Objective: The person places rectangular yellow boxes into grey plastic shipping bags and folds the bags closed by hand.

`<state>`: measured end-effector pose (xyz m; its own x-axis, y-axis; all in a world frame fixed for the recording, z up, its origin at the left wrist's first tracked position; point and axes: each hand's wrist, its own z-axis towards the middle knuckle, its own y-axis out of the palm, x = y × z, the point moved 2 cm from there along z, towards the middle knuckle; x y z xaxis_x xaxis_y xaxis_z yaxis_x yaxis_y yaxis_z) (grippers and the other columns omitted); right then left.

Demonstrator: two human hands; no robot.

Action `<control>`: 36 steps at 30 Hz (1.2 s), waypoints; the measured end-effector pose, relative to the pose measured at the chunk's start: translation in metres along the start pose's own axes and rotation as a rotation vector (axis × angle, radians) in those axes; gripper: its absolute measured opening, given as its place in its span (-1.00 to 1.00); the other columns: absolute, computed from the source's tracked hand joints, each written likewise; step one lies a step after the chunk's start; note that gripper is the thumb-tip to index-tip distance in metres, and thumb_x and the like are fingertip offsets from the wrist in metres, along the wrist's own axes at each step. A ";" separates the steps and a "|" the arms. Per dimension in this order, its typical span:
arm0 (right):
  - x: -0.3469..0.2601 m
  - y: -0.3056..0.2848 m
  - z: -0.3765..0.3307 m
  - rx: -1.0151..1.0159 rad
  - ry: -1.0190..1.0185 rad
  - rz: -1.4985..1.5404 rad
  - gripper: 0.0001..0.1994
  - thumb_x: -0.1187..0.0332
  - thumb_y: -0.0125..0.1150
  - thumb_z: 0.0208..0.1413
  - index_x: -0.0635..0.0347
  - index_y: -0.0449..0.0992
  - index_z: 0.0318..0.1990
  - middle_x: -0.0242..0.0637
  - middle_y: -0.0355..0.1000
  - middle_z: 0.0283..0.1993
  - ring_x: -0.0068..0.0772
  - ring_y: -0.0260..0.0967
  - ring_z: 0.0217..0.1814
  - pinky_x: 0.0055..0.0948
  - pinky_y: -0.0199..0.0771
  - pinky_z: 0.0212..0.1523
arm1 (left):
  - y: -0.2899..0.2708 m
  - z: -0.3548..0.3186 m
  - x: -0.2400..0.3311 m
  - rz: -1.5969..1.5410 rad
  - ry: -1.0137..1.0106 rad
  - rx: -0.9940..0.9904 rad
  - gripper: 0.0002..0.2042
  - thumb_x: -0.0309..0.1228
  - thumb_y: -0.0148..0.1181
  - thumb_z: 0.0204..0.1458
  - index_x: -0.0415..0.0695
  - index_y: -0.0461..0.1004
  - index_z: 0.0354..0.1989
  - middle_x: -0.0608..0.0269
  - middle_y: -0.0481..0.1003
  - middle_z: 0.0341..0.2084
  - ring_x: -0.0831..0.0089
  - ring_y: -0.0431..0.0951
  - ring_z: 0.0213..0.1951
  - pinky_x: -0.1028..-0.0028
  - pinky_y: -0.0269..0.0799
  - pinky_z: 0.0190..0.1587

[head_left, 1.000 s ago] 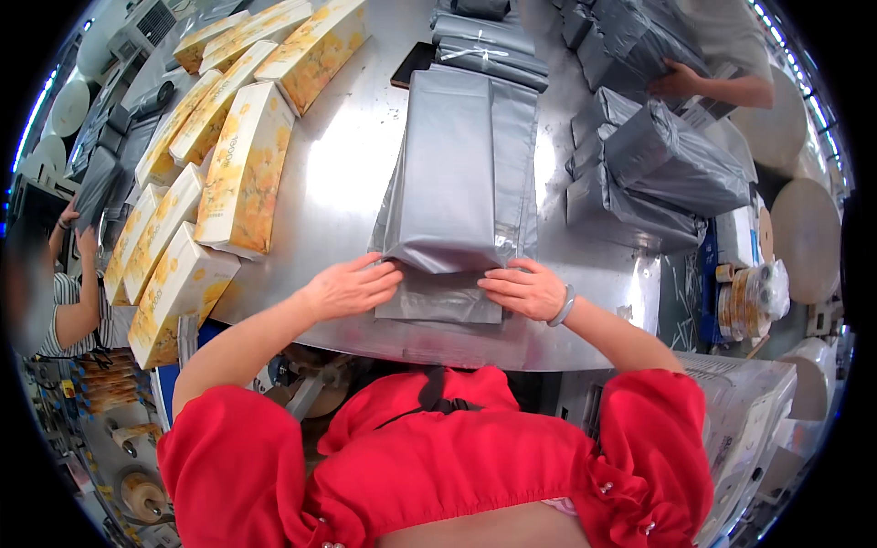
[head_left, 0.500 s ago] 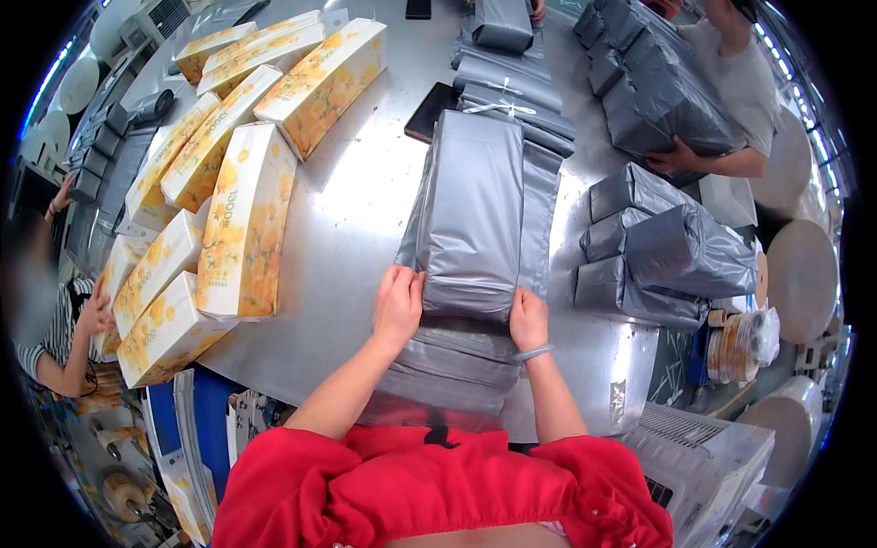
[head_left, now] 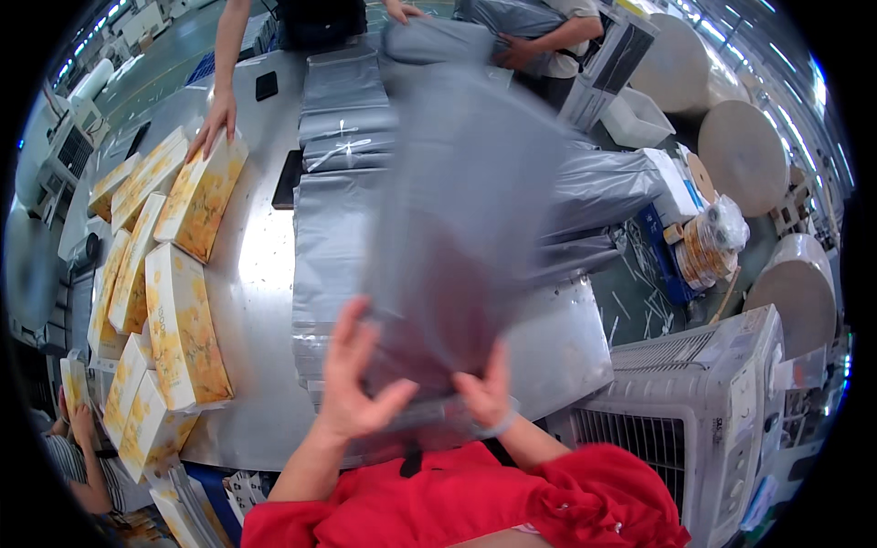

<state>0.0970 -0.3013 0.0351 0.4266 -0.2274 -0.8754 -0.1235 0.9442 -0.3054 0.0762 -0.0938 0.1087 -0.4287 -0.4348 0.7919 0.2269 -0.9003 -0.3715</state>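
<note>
A grey plastic-wrapped package (head_left: 461, 201), smeared by motion, stands tilted in front of me above the table. My left hand (head_left: 352, 384) is at its lower left corner, fingers spread and thumb out. At the lower right edge is my right hand (head_left: 487, 393), its thumb and fingers apart. Whether either hand still touches the plastic I cannot tell. Flat grey plastic bags (head_left: 329, 247) lie in a stack just left of the package, partly covered by it. More wrapped grey packages (head_left: 594, 192) are piled to the right, partly hidden behind it.
Long white packs with yellow flowers (head_left: 187, 320) stand on the metal table (head_left: 256, 365) at left. A co-worker's hand (head_left: 217, 123) rests on one. Another person holds a grey package (head_left: 521, 23) at the far side. A dark phone (head_left: 288, 178) and a grey slatted machine (head_left: 676, 393) flank the workspace.
The grey package has risen off the bag stack and moved right. My hands have loosened from its sides and spread. The view has turned right, and a co-worker's hand now reaches the flowered packs.
</note>
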 end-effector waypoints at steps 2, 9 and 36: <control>0.023 -0.068 -0.053 0.267 -0.107 -0.658 -0.36 0.34 0.01 0.16 0.32 -0.12 0.32 -0.04 -0.02 0.34 -0.17 -0.01 0.35 -0.21 0.00 0.30 | 0.040 0.030 0.032 0.033 0.327 -0.182 -0.33 -0.34 0.35 -0.32 -0.03 0.32 0.12 -0.12 0.19 0.17 -0.03 0.25 0.12 0.11 0.18 0.11; 0.069 -0.151 -0.012 0.459 0.504 0.124 -0.08 0.62 0.23 -0.10 0.21 -0.26 0.37 -0.07 -0.29 0.42 -0.07 -0.07 0.37 -0.26 0.17 0.23 | 0.195 0.061 0.005 0.491 0.422 -0.492 -0.28 -0.28 0.25 -0.21 0.16 0.16 0.25 0.20 0.19 0.21 0.06 0.19 0.15 0.07 0.13 0.09; 0.011 0.073 0.105 -0.048 0.067 0.174 -0.73 0.35 -0.07 0.24 0.31 0.37 0.00 -0.26 0.41 -0.05 -0.36 0.34 0.05 -0.43 0.28 0.08 | -0.111 -0.121 -0.081 -0.581 -0.702 0.036 -0.35 -0.39 0.19 0.01 -0.16 0.05 0.29 0.06 0.34 0.09 0.30 0.40 0.06 0.41 0.37 0.02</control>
<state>0.1868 -0.2095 0.0425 0.3343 -0.0783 -0.9392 -0.2333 0.9587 -0.1630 -0.0203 0.0390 0.0270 0.1439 0.2094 0.9672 0.1735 -0.9676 0.1837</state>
